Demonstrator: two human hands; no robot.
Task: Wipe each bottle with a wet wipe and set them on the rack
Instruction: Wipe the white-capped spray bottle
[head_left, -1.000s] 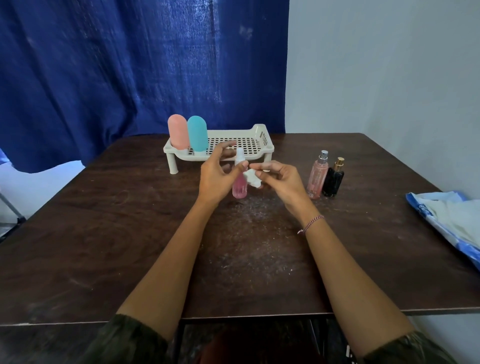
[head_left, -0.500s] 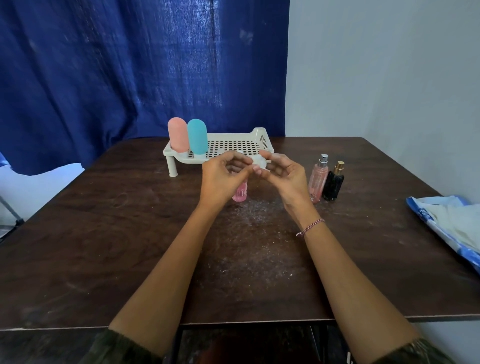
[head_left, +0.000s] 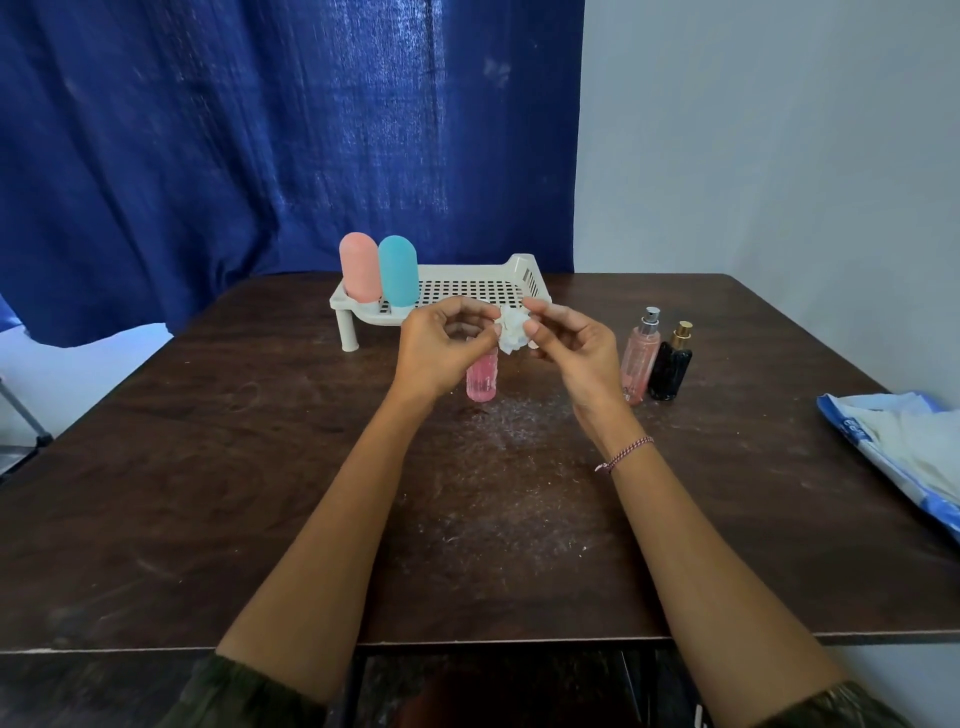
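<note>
Behind the left hand (head_left: 441, 348) the upper part of a small pink bottle (head_left: 482, 383) is hidden; only its lower body shows, standing upright on the table (head_left: 208, 467) just below the knuckles. Whether that hand touches the bottle cannot be told. At the right edge a blue and white wipe pack (head_left: 893, 441) is cut off by the frame, and its print is too small to read. Both sleeves are cropped at the bottom.

The table is dark brown wood, scuffed and dusted with pale specks in the middle. A blue curtain (head_left: 260, 130) hangs behind it on the left, with a plain grey wall (head_left: 779, 130) on the right. Near the far edge stands a white rack (head_left: 530, 270), with a pink capsule bottle (head_left: 359, 267) and a teal capsule bottle (head_left: 397, 270) upright side by side at its left end. A pale pink spray bottle (head_left: 640, 358) and a black bottle (head_left: 671, 369) stand touching, near the right hand (head_left: 571, 348).

Both forearms reach forward and the hands meet, raised in front of the rack. Between them is a crumpled wet wipe (head_left: 511, 332): the right thumb and forefinger pinch its right side, and the left hand's curled fingers and thumb close on its left edge. A braided bracelet (head_left: 623, 454) circles the right wrist.
</note>
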